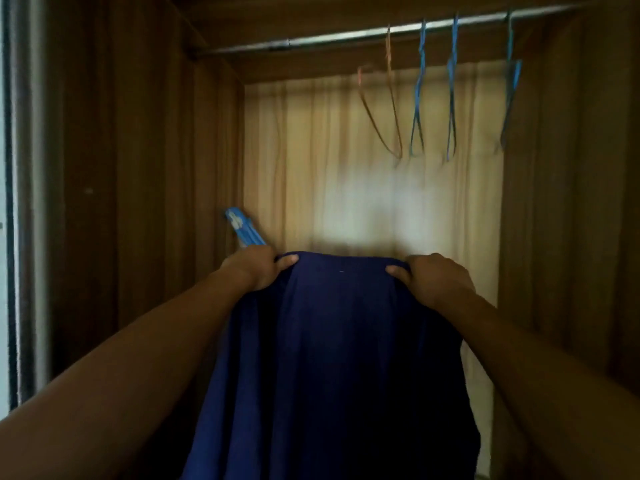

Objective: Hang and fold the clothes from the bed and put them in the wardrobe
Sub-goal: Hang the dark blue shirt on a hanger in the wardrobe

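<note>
Head view: left hand, right hand clamped on top edge of navy garment; blue hanger perhaps in left grip; rail open leftward.

Overall: dim and warm; the wardrobe wood around me is dark brown.
Source: light comes through the pale curtain at the back, with a washed-out white patch in its middle (the brightest place here).
Glare: a thin shine along the metal rail.
Shadow: the navy garment goes almost black at its lower right.
Blur: the hangers are smeared; my left hand and right hand are only slightly soft.
Edges: the frame at the left bows a little, with a cold strip of daylight.
</note>
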`<state>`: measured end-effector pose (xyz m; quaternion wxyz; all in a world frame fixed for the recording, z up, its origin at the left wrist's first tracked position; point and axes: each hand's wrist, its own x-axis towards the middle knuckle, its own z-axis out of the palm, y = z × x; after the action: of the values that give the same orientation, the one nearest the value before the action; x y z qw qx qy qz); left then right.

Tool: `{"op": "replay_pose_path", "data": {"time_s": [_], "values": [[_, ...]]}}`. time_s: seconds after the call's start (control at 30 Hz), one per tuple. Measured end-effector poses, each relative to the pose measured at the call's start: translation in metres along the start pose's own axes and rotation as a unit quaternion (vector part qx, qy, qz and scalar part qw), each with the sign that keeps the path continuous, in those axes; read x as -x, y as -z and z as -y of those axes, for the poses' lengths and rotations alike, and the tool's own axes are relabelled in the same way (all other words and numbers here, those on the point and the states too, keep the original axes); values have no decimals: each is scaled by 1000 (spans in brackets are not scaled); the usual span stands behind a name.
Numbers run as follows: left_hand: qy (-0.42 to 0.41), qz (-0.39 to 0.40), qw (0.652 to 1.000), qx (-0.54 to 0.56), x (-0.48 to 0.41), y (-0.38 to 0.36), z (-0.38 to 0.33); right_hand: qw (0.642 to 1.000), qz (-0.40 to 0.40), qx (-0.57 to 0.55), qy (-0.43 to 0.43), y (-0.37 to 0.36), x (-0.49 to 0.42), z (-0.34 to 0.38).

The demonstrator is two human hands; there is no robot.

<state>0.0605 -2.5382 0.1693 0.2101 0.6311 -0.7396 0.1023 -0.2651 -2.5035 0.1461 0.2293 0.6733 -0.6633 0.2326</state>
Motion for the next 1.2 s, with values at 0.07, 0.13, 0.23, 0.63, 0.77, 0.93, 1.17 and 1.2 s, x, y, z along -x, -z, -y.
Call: {"op": "replay_pose_path", "data": {"time_s": [0.07, 0.13, 0.23, 0.63, 0.77, 0.93, 1.17, 1.2], "values": [[0, 34, 999, 3, 4, -45, 12, 999, 30, -10, 12, -41, 15, 0], [6, 81, 997, 4, 14, -87, 23, 997, 63, -27, 19, -78, 33, 2], [14, 148, 989, 5, 34, -146, 37, 988, 128, -80, 17, -131, 62, 7], [26, 312, 950, 11, 88, -262, 56, 923, 342, -179, -12, -259, 134, 32], [1, 310, 951, 17, 75, -212, 39, 918, 377, -120, 11, -203, 100, 35], [-51, 224, 973, 24, 44, -119, 8, 936, 332, -113, 21, -82, 51, 41], [-112, 122, 986, -5, 11, 8, -41, 982, 182, -51, 33, 58, 11, 43], [-116, 112, 987, -6, 10, 25, -46, 987, 158, -34, 26, 72, 8, 44]]}}
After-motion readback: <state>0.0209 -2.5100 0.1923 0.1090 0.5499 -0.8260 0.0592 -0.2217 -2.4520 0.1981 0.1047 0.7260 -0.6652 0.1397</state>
